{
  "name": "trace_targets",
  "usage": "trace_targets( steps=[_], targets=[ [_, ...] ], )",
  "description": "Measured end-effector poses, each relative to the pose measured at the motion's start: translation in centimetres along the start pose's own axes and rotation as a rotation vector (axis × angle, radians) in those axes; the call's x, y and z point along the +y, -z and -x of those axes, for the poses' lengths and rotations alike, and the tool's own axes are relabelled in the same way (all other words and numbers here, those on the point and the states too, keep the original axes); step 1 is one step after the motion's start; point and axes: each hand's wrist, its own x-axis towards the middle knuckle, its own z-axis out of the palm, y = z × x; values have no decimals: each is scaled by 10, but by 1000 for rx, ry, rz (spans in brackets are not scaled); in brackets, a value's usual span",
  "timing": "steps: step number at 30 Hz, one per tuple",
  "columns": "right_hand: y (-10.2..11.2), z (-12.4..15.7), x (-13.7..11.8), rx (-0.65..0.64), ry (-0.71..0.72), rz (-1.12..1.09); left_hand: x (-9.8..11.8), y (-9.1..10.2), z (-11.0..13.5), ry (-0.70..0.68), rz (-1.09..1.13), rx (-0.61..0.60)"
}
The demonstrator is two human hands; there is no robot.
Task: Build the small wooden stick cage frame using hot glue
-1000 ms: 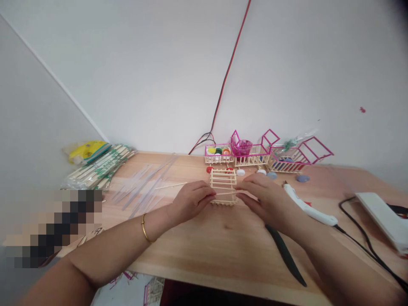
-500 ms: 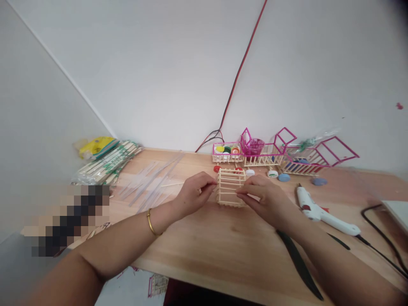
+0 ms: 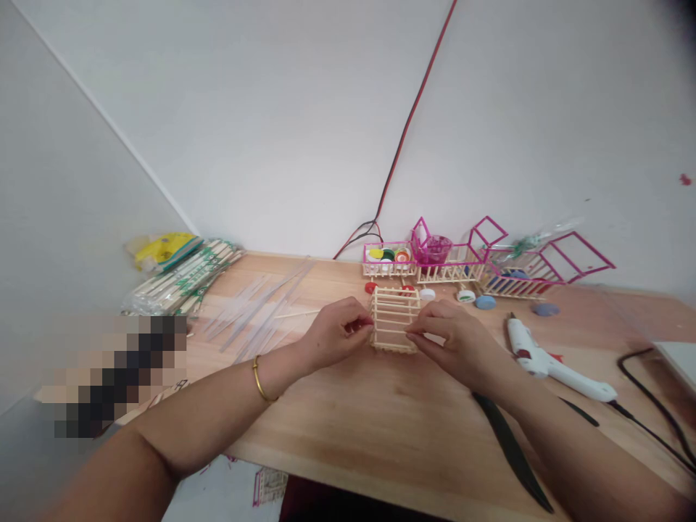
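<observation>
A small cage-like frame of pale wooden sticks (image 3: 396, 291) stands on the table between my two hands. My left hand (image 3: 342, 332) is closed in a pinch at the frame's left side. Opposite it, my right hand (image 3: 446, 330) pinches at the right side. A thin wooden stick (image 3: 390, 331) runs across the frame between the two sets of fingertips, and its ends are partly covered by them. Whether this stick is fixed to the frame, I cannot tell. Just behind the frame are red bottle caps (image 3: 370, 288) and a white cap (image 3: 427, 294).
Stick carts with pink edges (image 3: 451, 272) line the wall, one holding a pink cup (image 3: 435, 250). A white glue gun (image 3: 544, 362) with a cord lies right. Clear glue sticks (image 3: 255, 312) and bagged wooden sticks (image 3: 185, 279) lie left. A dark strip (image 3: 511, 449) lies near the front.
My left fingertips have moved down and slightly right along the left side of the frame. My right hand has barely shifted, and the frame stays in place.
</observation>
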Motion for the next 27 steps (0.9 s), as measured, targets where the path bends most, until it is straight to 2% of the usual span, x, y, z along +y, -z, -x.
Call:
trace_targets(
  steps=[18,27],
  targets=[
    [-4,1,0,-59,-53,57,-3,-4,1,-73,-92,-51],
    [5,10,-2,8,-88,65,-3,-4,1,-59,-105,-58]
  ],
)
